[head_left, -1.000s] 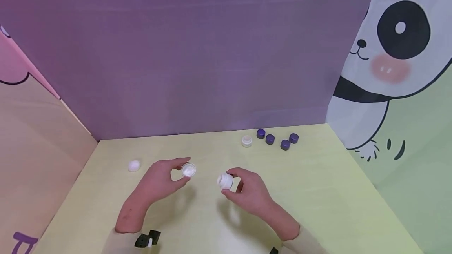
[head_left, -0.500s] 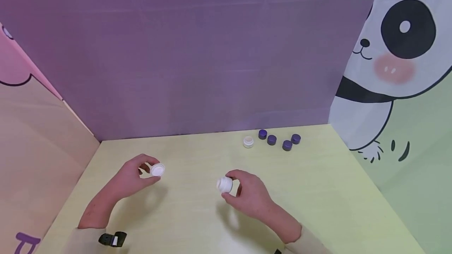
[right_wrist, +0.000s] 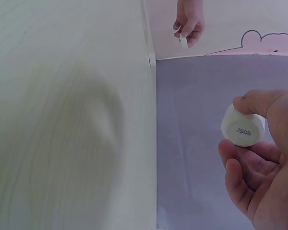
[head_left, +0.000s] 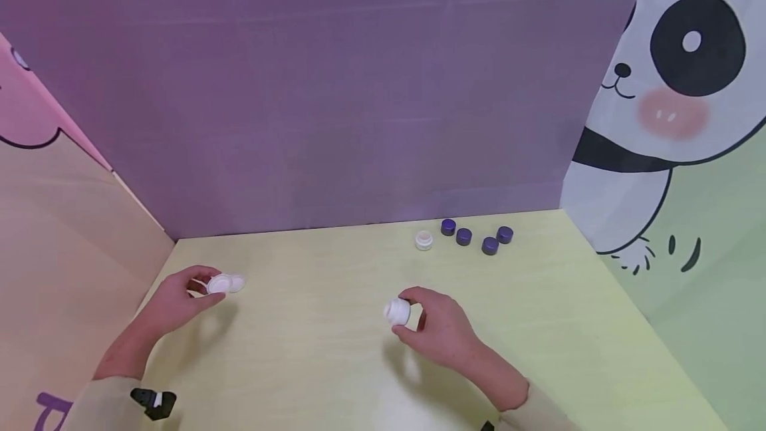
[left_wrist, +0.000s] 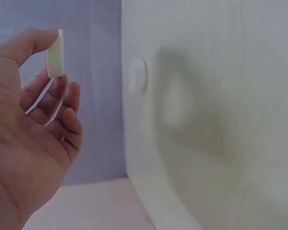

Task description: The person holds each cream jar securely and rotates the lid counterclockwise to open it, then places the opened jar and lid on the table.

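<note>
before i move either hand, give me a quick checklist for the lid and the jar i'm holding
1. Left grip pinches the white lid: ok
2. Right grip holds the white jar off the table: ok
3. Jar upright: not ok, tipped with its mouth toward the left
4. Lid apart from the white disc on the table: ok, they overlap only in the head view
5. Purple pieces away from both hands: ok, at the back
6. Jar empty inside: cannot tell

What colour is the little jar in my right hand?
The jar is white; it shows best in the head view.
</note>
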Available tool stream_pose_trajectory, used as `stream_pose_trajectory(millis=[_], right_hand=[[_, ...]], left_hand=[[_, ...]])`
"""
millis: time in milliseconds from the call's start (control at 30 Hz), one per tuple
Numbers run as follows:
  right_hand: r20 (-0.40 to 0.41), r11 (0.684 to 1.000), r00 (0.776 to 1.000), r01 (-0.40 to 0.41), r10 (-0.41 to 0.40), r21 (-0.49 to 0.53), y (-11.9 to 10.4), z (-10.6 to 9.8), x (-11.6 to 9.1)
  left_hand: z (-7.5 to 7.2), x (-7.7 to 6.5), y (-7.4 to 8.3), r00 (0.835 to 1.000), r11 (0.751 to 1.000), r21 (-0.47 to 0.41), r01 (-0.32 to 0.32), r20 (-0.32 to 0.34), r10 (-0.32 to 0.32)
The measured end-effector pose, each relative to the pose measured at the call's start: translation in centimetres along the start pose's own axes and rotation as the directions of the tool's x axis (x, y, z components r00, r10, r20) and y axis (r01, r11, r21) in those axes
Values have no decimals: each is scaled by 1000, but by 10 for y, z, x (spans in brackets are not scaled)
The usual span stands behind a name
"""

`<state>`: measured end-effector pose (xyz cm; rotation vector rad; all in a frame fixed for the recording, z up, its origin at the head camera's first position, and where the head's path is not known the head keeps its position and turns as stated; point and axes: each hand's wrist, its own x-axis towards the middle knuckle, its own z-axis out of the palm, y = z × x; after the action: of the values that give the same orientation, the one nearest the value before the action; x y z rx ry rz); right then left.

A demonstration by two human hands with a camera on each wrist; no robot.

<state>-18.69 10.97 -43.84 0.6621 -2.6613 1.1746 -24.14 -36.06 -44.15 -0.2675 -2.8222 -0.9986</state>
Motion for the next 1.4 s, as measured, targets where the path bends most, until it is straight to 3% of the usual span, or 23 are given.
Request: stream_pose_trajectory(millis=[367,533,667,900,1400], right_hand=[[7,999,1000,-14,14,-49,9,-5,1],[13,998,1000,-8,9,-55,11,-7,2],[11,999,1000,-12,12,-41,13,-8,1],[2,999,999,-51,51,-12,17,-10,-2],[-35,994,993,-112,112,-5,26,-17,-8]], left_hand=[[2,9,-35,993,993,-18,113,25,-113],[6,8,-50,973,974,39,225,40,-226],[11,7,-59,962,961,66,269,36,-272],[16,3,-58,950,950,40,310,20,-311],[24,6,-53,953,953,55,297,43,-300]])
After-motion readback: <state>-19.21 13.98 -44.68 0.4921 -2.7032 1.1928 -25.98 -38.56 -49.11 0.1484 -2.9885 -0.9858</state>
